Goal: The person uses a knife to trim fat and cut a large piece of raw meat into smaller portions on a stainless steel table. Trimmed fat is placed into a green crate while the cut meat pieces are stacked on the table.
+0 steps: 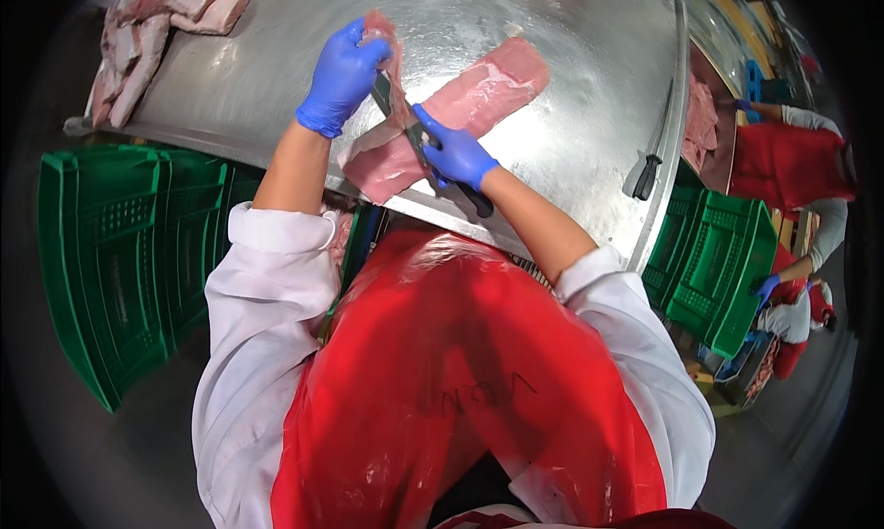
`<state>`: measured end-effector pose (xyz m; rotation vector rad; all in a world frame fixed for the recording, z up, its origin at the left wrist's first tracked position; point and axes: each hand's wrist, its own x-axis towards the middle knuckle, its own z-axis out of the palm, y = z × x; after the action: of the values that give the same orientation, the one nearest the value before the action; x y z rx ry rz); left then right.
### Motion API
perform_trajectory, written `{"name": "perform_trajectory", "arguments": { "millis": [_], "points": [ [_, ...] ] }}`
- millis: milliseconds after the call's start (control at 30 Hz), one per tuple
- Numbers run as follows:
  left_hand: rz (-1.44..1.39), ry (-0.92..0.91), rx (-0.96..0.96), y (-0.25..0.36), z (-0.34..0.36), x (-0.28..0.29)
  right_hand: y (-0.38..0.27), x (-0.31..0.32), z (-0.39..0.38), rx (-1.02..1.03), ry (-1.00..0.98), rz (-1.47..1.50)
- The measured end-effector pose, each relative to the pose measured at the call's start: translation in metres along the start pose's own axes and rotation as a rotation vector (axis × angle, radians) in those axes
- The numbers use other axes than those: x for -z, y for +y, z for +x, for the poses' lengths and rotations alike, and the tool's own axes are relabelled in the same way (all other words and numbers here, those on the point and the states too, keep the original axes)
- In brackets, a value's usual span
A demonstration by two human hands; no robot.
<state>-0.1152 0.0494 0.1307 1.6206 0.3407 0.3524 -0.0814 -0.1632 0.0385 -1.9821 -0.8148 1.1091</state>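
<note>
A long pink slab of meat (493, 85) lies diagonally across the steel table, its near end by the front edge. My left hand (343, 76), in a blue glove, is closed on a thin strip of trimmed meat (393, 59), lifting it up at the slab's left side. In my right hand (453, 153), also gloved in blue, is a knife (479, 202) with a black handle. Its blade runs up and left from my fingers, between the strip and the slab; part of it is hidden behind the strip and my hand.
The steel table (267, 78) carries a pile of fatty meat pieces (138, 41) at far left. A second black-handled knife (647, 177) lies near its right edge. Green crates (110, 262) stand left, another green crate (714, 262) right. Co-workers in red aprons (783, 165) are at right.
</note>
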Motion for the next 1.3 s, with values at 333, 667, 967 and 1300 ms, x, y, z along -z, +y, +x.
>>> {"name": "perform_trajectory", "arguments": {
  "millis": [333, 667, 967, 1300],
  "points": [
    [0.410, 0.085, -0.333, 0.029, -0.051, 0.053, -0.021, -0.026, -0.014, 0.091, -0.071, -0.049],
    [-0.299, 0.394, -0.591, 0.151, -0.138, 0.155, -0.006, -0.075, -0.063, 0.249, -0.407, -0.340],
    [0.457, -0.048, 0.258, 0.003, -0.211, 0.297, 0.035, 0.009, 0.024, 0.016, 0.427, 0.451],
    [1.140, -0.194, -0.135, -0.169, -0.090, 0.035, 0.110, 0.059, 0.071, -0.205, 0.696, -0.200]
  ]
}}
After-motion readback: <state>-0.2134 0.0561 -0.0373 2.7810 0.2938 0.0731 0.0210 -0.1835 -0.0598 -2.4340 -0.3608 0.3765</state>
